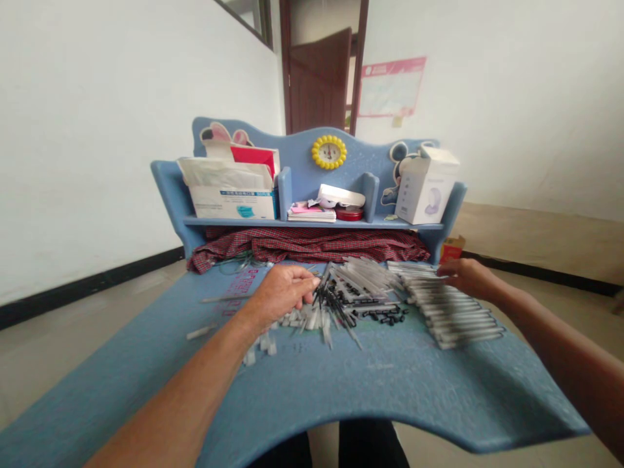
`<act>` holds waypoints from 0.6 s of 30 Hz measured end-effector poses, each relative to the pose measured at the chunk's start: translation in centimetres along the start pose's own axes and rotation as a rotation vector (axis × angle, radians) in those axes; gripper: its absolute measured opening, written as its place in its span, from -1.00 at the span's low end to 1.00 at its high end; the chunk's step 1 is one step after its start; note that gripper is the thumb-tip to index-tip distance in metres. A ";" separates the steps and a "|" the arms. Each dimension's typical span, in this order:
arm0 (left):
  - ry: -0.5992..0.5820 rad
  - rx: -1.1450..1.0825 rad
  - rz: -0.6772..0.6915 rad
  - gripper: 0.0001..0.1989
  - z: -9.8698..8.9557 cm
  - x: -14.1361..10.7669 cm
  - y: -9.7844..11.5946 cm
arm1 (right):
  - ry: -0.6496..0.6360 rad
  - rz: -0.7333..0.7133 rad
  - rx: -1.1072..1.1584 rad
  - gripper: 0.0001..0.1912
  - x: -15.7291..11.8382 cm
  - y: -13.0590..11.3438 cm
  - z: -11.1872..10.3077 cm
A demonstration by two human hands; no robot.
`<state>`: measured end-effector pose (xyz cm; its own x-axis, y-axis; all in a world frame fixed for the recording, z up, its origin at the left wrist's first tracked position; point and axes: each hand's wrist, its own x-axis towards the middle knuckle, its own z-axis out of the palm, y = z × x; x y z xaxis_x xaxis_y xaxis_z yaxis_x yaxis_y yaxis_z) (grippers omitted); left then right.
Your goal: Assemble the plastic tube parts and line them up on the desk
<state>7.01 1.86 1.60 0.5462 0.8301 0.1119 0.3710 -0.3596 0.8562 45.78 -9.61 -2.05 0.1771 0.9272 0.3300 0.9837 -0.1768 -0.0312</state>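
Observation:
My left hand [287, 292] is over the middle of the blue desk, its fingers curled together in a pinch. Its fingertips meet the edge of a loose heap of thin dark-tipped pen refills [336, 302]; what lies between them is hidden. To the right, my right hand [468, 276] reaches over the far end of a row of pens [453, 312], fingers partly apart, with no object plainly held. Between the hands are a pile of clear pen barrels [365, 276] and small black pen parts [387, 316]. Translucent caps [266, 344] lie scattered below my left hand.
The blue desk [341, 383] has a curved front edge. A checked cloth [312, 245] is bunched under the rear shelf [234, 222]. On the shelf stand a mask box [234, 203], booklets [312, 215] and a white box [426, 188]; a yellow clock [329, 152] is mounted behind.

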 end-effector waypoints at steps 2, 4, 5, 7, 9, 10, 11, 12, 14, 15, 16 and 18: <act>0.005 0.008 0.003 -0.76 0.0 0.0 0.0 | 0.018 -0.007 -0.012 -0.80 -0.2 -2.1 -0.6; 0.010 0.014 0.004 -0.77 0.1 0.0 -0.1 | 0.014 -0.041 0.007 -0.76 -0.3 -5.1 -1.2; 0.013 0.017 0.004 -0.78 0.1 0.0 -0.1 | 0.000 -0.068 0.025 -0.75 -0.3 -6.9 -1.5; 0.018 0.021 0.004 -0.78 0.2 0.0 -0.1 | -0.047 -0.119 0.052 -0.72 -0.3 -10.6 -1.8; 0.022 0.026 0.006 -0.79 0.2 -0.1 -0.1 | -0.119 -0.140 0.046 -0.71 -0.1 -14.2 -1.9; 0.022 0.030 0.008 -0.79 0.2 -0.1 -0.1 | -0.157 -0.147 0.030 -0.70 0.1 -15.8 -1.8; 0.020 0.035 0.009 -0.79 0.2 -0.2 0.0 | -0.198 -0.139 0.008 -0.69 0.4 -17.2 -1.6; 0.018 0.040 0.012 -0.79 0.2 -0.2 0.0 | -0.236 -0.111 -0.020 -0.68 0.7 -18.4 -1.3; 0.012 0.053 0.021 -0.78 0.2 -0.2 0.0 | -0.266 -0.083 -0.038 -0.65 1.5 -20.1 -0.6; 0.009 0.061 0.027 -0.77 0.2 -0.2 -0.1 | -0.274 -0.068 -0.041 -0.63 1.9 -20.7 -0.2; 0.006 0.071 0.036 -0.77 0.2 -0.2 -0.1 | -0.280 -0.055 -0.041 -0.61 2.3 -21.1 0.3; 0.002 0.097 0.062 -0.78 0.2 -0.1 -0.3 | -0.296 -0.029 -0.036 -0.61 3.0 -21.4 1.0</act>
<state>6.99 1.84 1.20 0.5691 0.8056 0.1645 0.4076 -0.4502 0.7944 25.32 -2.72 -1.36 0.1553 0.9870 0.0411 0.9877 -0.1558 0.0092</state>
